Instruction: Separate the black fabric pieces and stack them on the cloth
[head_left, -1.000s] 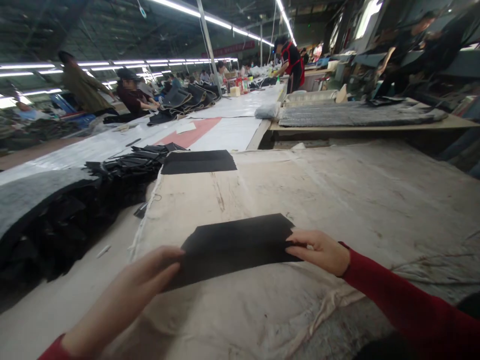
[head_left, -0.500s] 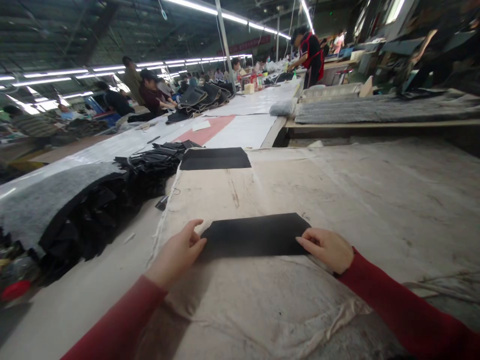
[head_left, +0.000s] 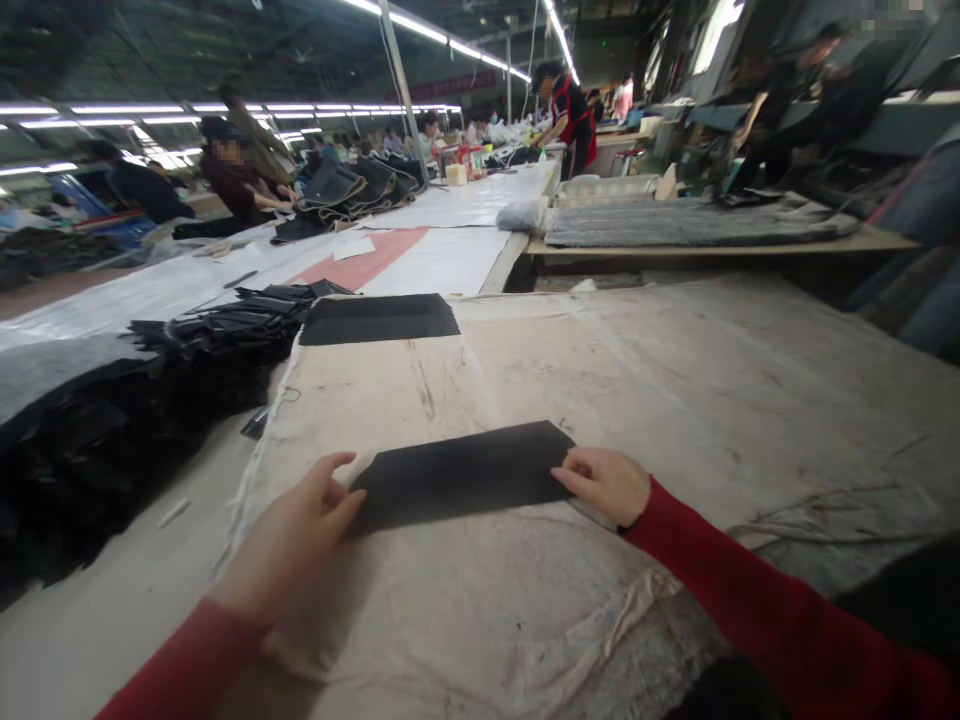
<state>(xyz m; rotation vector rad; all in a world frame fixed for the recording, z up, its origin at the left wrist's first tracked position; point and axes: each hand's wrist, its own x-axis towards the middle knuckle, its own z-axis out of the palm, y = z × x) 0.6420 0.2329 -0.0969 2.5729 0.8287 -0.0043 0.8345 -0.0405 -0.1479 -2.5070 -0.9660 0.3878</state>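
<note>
A flat black fabric piece (head_left: 465, 475) with cut-off corners lies on the cream cloth cover in front of me, slightly slanted, its right end farther from me. My left hand (head_left: 311, 520) is at its left end, thumb against the edge and index finger raised; the other fingertips are partly hidden. On the right end, my right hand (head_left: 606, 483) has its thumb and curled fingers pinched at the edge. Farther back, a similar black piece (head_left: 380, 319) with a jagged edge rests at the cover's far left corner, touched by neither hand.
Bunched black pieces (head_left: 142, 430) are heaped along the left. Behind the cloth-covered table (head_left: 675, 400), a long white table (head_left: 480, 262) stretches away. Grey layered sheets (head_left: 690, 222) sit on a board at the back right. Co-workers stand beyond, one in a red apron (head_left: 574, 110).
The view has swung to the right, so things appear farther left. The black fabric piece has turned slightly, its left end now nearer me, with both hands staying at its ends.
</note>
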